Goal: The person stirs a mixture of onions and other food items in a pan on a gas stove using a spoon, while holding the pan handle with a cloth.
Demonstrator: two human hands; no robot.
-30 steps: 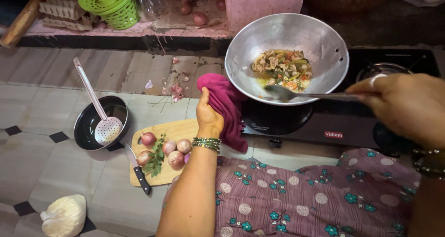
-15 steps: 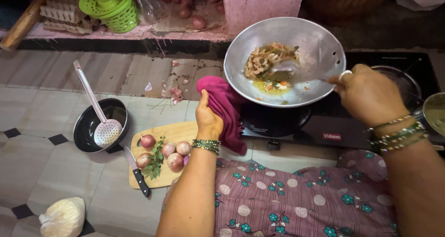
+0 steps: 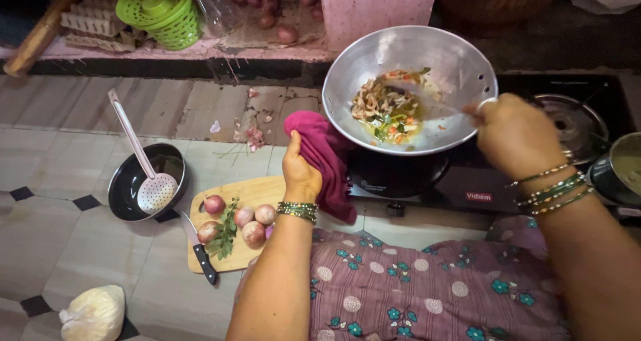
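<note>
Since 0.5 s ago the right hand (image 3: 517, 135) has pulled in over the wok's near rim, and the food (image 3: 387, 105) has slid from the upper left of the bowl toward its middle.

Floor (image 3: 80, 247) tiles carry everything at left. On the stove (image 3: 467, 187) sits the wok (image 3: 408, 87), tipped toward the camera; thin metal, so probably light but hot and slick with oil, best taken at the rim through a thick fold of cloth. That is how it is held: the left hand (image 3: 300, 174) is closed on the cloth (image 3: 320, 161), soft and magenta, bunched against the wok's left edge. The right hand is curled tight around a spatula (image 3: 427, 101) handle, its blade down in the food.

Left of the stove lies a board (image 3: 250, 197) with 4 onions (image 3: 254, 232), green leaves and a knife (image 3: 200, 251) across its corner. A black pan (image 3: 123, 194) beside it holds a skimmer (image 3: 155, 191). A white bag (image 3: 93, 313) lies at the bottom left, and a green basket (image 3: 160, 11) stands on the far ledge.
</note>
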